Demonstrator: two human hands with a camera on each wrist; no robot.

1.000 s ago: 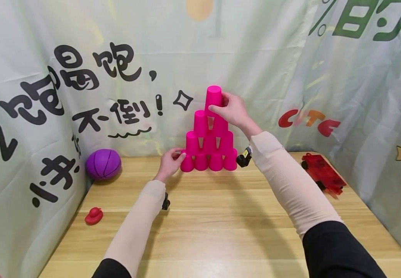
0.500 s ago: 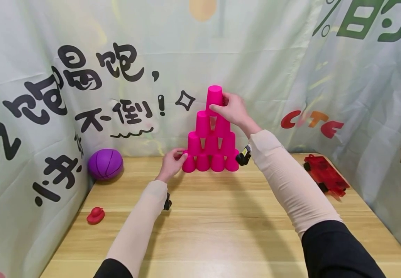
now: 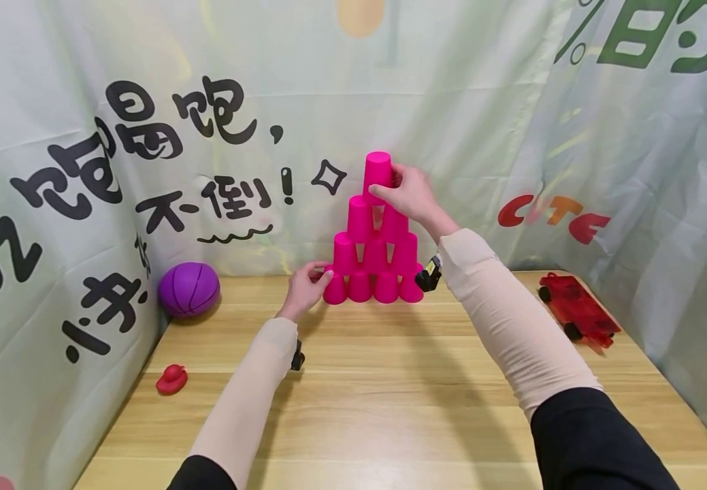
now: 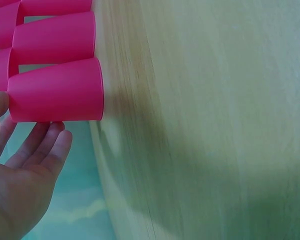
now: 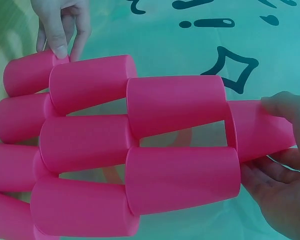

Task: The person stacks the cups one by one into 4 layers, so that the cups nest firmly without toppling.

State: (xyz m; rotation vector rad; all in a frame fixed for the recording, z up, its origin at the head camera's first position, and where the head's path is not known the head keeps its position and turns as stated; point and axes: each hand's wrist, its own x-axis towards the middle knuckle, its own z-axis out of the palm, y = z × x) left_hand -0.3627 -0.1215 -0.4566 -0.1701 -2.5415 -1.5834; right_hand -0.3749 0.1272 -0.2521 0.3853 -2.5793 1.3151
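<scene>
Pink cups, upside down, form a pyramid at the back of the table, with several in the bottom row (image 3: 360, 288), then three, then two. One top cup (image 3: 377, 169) stands over the gap between the two upper cups (image 3: 360, 219). My right hand (image 3: 413, 196) pinches that top cup from the right, thumb in front and fingers behind. At the lower left, my left hand (image 3: 305, 288) holds the leftmost bottom cup (image 4: 57, 92) lightly, thumb at its upper edge and fingers along its outer side. In the right wrist view, the top cup's rim meets the bases of the upper pair.
A purple basketball (image 3: 190, 289) sits at the back left, with a red rubber duck (image 3: 172, 380) nearer on the left edge. A red toy car (image 3: 578, 309) lies at the right edge. A printed cloth (image 3: 451, 102) hangs close behind the cups.
The head view has turned slightly left. Relative to the pyramid, my right hand and the top cup have shifted a little left, to the middle. My left hand keeps its place on the cup.
</scene>
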